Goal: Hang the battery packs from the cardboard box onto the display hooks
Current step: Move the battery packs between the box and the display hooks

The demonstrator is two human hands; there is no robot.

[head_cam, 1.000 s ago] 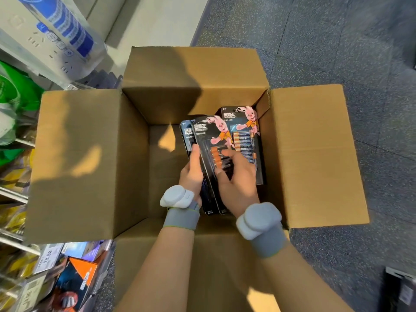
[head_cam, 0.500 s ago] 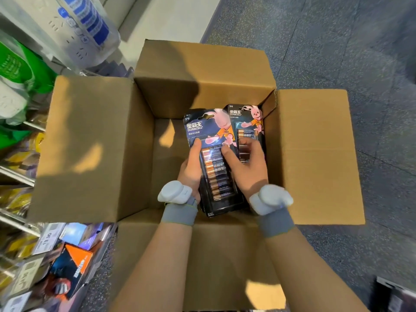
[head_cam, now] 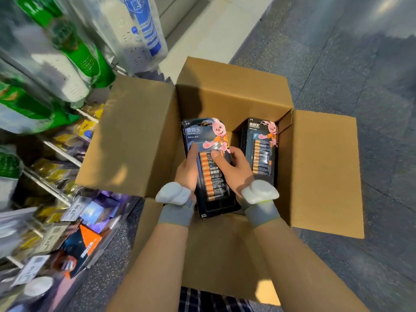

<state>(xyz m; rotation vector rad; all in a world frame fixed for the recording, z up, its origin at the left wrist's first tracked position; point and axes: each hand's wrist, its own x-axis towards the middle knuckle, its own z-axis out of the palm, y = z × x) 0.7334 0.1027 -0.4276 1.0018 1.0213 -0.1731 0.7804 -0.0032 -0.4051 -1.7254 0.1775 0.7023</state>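
- 1 brown corrugated cardboard box (head_cam: pixel 234 97) sits open on the grey speckled floor (head_cam: pixel 360 64) with its flaps folded out. Its walls are matte, flat and stiff. Every pack you can see is in or over it, so I judge the job barely begun.
- 1 metal-railed display rack (head_cam: pixel 56 152) runs along your left, crowded with glossy, crinkly plastic packets and paper price tags. It is blurred, and I cannot pick out the hooks or any battery pack on them.
- 1 upright stack of black card-and-blister battery packs (head_cam: pixel 262 152) leans against the box's right wall, untouched: work left.
- 1 held bundle of battery packs (head_cam: pixel 209 136) is over the box's middle, face towards you. It is thin stiff card with a slick clear blister over a row of copper-and-black cells. A small slot near the top edge looks like the hang hole. It seems thicker than 1 pack, though I cannot count.
- 2 hands clamp that bundle from opposite edges: your left hand (head_cam: pixel 186 174) and right hand (head_cam: pixel 236 172), thumbs on the front, fingers behind.
- 2 white moulded wrist units (head_cam: pixel 173 193) sit on grey knit bands.
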